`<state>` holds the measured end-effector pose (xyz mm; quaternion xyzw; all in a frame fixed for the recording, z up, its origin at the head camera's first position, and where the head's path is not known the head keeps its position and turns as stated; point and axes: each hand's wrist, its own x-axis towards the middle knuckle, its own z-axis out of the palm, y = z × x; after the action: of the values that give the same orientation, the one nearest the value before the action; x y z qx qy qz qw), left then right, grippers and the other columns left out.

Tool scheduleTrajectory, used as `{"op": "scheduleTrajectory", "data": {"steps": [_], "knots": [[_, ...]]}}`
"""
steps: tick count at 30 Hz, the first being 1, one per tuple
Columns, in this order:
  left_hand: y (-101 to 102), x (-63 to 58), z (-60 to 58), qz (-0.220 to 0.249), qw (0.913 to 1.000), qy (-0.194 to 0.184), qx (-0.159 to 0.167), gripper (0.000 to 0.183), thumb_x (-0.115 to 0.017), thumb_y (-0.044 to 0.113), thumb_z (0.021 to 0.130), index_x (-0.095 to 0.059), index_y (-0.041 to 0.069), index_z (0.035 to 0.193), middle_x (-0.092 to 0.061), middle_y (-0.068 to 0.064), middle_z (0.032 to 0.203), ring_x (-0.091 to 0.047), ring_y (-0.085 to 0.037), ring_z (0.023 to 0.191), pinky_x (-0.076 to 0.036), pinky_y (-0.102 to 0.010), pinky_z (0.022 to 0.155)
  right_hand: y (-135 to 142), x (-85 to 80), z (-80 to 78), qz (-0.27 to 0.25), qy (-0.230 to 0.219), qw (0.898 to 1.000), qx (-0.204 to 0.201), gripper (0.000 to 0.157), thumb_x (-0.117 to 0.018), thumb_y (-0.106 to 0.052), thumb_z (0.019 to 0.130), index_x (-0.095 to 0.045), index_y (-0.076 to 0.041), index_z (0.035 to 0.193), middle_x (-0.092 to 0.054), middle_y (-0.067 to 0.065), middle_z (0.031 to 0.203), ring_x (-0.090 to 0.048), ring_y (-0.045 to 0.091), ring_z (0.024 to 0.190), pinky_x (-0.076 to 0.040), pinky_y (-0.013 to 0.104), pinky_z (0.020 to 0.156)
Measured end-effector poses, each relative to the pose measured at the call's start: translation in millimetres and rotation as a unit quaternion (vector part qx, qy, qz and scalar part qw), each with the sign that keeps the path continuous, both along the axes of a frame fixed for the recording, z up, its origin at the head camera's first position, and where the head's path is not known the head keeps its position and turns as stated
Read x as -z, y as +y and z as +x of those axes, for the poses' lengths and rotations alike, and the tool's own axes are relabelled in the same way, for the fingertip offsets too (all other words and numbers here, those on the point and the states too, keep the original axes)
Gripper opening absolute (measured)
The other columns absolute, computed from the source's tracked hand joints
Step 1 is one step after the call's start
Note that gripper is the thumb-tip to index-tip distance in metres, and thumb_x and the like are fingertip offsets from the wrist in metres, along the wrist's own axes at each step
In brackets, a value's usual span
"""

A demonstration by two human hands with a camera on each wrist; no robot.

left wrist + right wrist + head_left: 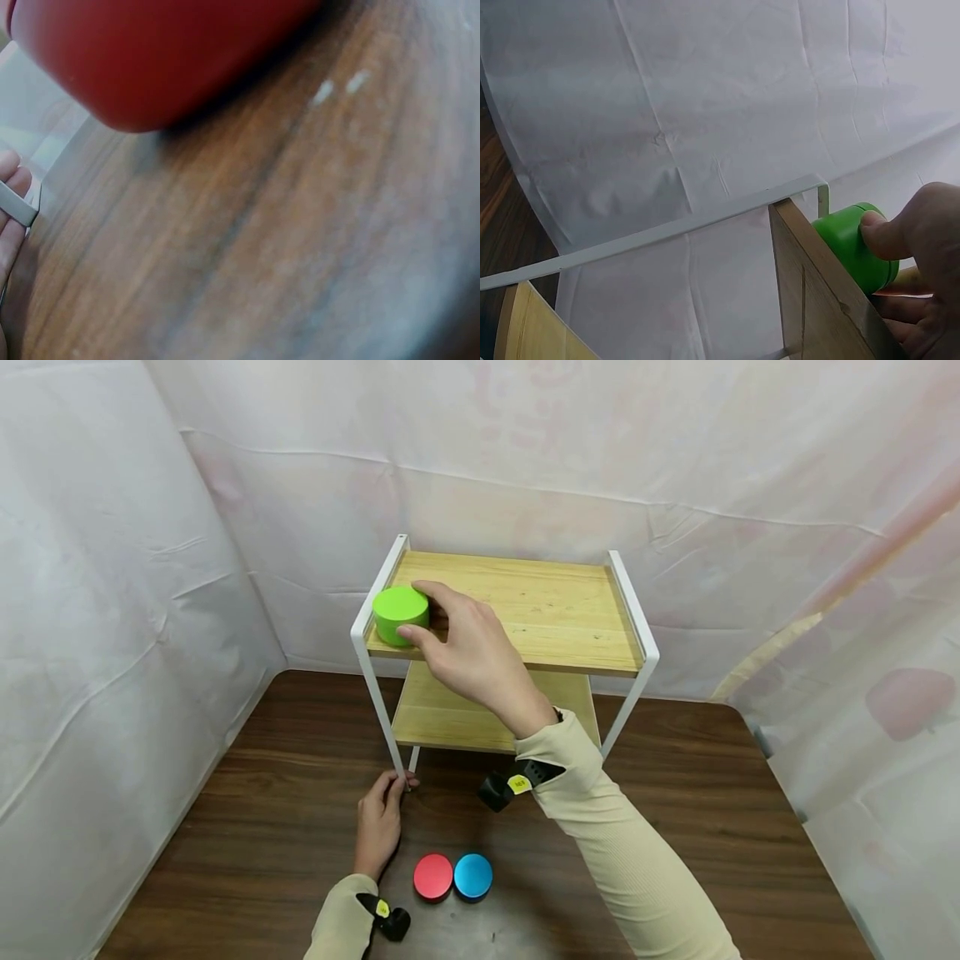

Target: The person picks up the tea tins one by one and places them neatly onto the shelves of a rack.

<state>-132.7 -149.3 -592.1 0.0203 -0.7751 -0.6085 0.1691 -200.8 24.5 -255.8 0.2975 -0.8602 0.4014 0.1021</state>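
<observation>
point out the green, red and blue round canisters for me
Green round canister (400,610), head view, on its top face
Red round canister (432,877), head view, on its top face
Blue round canister (473,876), head view, on its top face

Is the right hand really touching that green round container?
Touching: in the right wrist view, the right hand has its thumb on the green round container.
</observation>
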Motion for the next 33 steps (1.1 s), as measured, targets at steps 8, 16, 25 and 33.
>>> {"op": "scheduleTrajectory", "data": {"steps": [8,16,25,33], "knots": [[0.4,0.9,0.2,-0.004,1.0,0.005,-0.005,0.026,-0.054,0.022,0.111,-0.074,0.005,0.113,-0.08,-0.006,0.101,-0.074,-0.016,0.107,-0.051,-0.01,0.091,0.1,-0.1,0.6,0.008,0.003,1.0,0.001,0.054,-0.074,-0.025,0.101,-0.057,-0.007,0.148,-0.071,0.007,0.133,-0.067,0.016,0.118,-0.052,0.033,0.107],[1.3,0.8,-0.2,-0.005,0.9999,0.012,-0.008,0.028,-0.054,0.024,0.112,-0.074,0.004,0.113,-0.079,-0.004,0.101,-0.073,-0.012,0.107,-0.051,-0.01,0.092,0.4,-1.2,0.4,0.005,0.0,1.0,0.003,0.054,-0.074,-0.025,0.101,-0.057,-0.006,0.148,-0.072,0.007,0.132,-0.069,0.017,0.118,-0.053,0.033,0.106],[-0.1,0.1,1.2,-0.003,1.0,0.005,-0.007,0.03,-0.053,0.026,0.112,-0.074,0.005,0.112,-0.079,-0.003,0.102,-0.074,-0.016,0.11,-0.051,-0.01,0.093,0.2,0.7,0.6,-0.016,-0.004,1.0,0.02,0.059,-0.074,-0.026,0.101,-0.054,-0.004,0.151,-0.07,0.009,0.139,-0.067,0.02,0.128,-0.05,0.034,0.113],[4.9,-0.8,-2.7,0.007,0.9999,0.009,-0.012,0.025,-0.054,0.02,0.111,-0.075,0.005,0.11,-0.08,-0.011,0.102,-0.075,-0.03,0.109,-0.05,-0.008,0.091,6.6,3.8,4.7,-0.063,-0.001,0.998,0.027,0.057,-0.072,-0.021,0.102,-0.053,-0.003,0.152,-0.061,0.013,0.152,-0.064,0.024,0.136,-0.052,0.027,0.11]]}}
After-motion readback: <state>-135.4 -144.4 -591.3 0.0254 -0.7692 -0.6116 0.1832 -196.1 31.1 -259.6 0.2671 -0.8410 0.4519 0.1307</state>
